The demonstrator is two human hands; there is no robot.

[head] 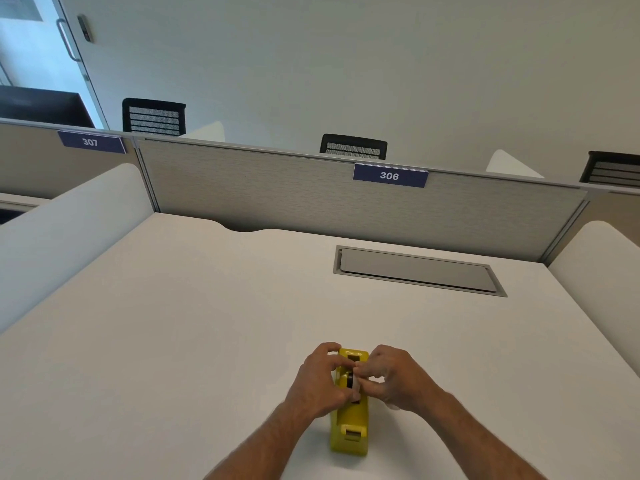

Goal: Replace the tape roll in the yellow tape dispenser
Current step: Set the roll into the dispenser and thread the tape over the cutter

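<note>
The yellow tape dispenser (pixel 350 424) stands on the white desk (pixel 207 323) near its front edge, cutter end toward me. My left hand (pixel 320 379) wraps around the dispenser's left side. My right hand (pixel 394 377) comes in from the right, its fingertips pinched on the tape roll (pixel 351 380), which shows as a dark and white sliver in the dispenser's top slot. Both hands hide most of the roll and the dispenser's middle.
A grey recessed cable hatch (pixel 417 270) lies flush in the desk at the back right. A grey partition (pixel 277 192) with a blue "306" label (pixel 389 175) closes the far edge. White side dividers (pixel 62 237) flank the desk. Black chair backs (pixel 353 147) stand beyond.
</note>
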